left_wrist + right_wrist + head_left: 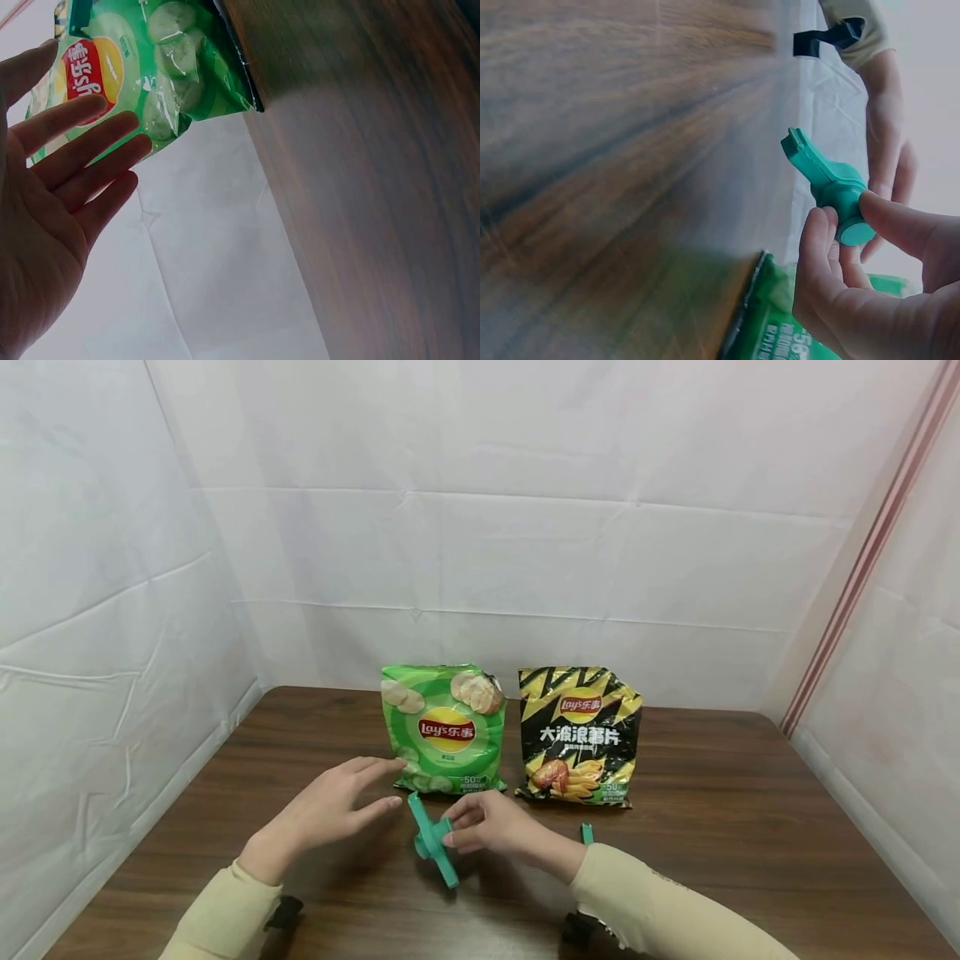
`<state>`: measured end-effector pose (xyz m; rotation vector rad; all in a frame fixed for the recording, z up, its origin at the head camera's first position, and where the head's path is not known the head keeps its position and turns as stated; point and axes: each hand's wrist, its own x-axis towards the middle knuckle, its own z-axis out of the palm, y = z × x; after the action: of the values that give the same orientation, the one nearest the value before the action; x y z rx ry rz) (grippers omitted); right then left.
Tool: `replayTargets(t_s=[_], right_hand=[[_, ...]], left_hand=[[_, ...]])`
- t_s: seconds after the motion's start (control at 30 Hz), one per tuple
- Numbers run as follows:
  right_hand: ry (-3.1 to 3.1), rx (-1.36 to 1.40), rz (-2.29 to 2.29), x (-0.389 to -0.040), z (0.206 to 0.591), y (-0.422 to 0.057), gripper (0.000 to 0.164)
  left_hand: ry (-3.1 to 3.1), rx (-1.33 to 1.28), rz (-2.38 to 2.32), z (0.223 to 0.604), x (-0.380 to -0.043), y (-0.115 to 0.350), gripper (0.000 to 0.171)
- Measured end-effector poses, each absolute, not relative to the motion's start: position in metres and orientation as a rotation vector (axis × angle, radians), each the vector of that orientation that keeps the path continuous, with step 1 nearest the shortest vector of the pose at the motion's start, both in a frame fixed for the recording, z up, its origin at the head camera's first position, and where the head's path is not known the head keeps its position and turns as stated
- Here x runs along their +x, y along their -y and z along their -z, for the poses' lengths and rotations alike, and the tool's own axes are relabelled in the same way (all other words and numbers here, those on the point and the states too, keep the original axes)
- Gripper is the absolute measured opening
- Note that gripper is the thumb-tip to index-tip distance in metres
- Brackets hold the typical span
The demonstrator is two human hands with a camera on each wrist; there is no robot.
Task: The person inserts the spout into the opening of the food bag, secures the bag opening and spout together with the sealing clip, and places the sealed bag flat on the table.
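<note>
Inspecting hands first. L hand (333, 802): fingers extended, gripping nothing. In head view its fingertips overlap lower L corner of green bag (442, 739); contact cannot be confirmed. R hand (491, 822): clamped on clip (432, 841), thumb on one side of the round part, fingertips opposite. Hands apart. Clip sits between them, in front of green bag, tilted, apparently raised off table (330, 739).

Risks, est. only:
1. Clip twist/drop. Pinch is at the round part only, both bar ends unsupported. L thumb is right by the upper end, so a bump there could turn it or knock it loose.
2. Green bag tipping. Soft film, standing upright, L fingers v. close; a careless push could fold or topple it. Top R corner looks cut, so any contents (not visible) might spill.
3. Black bag (581, 739), just beside, also upright w/ top R corner apparently missing. If green bag went over sideways, it could be struck.
4. 2nd clip (587, 833), mostly hidden by R sleeve (645, 893). Forearm swing could sweep it aside unseen. Contact w/ sleeve: can't tell.
</note>
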<state>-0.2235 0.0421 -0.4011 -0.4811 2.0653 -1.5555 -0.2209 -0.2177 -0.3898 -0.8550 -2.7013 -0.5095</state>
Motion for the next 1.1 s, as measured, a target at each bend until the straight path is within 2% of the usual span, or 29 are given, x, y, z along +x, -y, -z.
replayTargets(t_s=[0.43,0.73,1.1], right_hand=[[-2.131,-0.565,1.545,-0.231,0.381,-0.052,0.029],[-2.278,-0.635,1.412,-0.236,0.373,-0.057,0.025],[-2.389,-0.682,1.332,-0.238,0.368,-0.058,0.022]], left_hand=[[2.640,-0.913,0.560,0.386,-0.223,0.213,0.047],[2.594,-1.008,0.687,0.383,-0.224,0.207,0.045],[2.500,-1.162,0.833,0.380,-0.226,0.199,0.024]])
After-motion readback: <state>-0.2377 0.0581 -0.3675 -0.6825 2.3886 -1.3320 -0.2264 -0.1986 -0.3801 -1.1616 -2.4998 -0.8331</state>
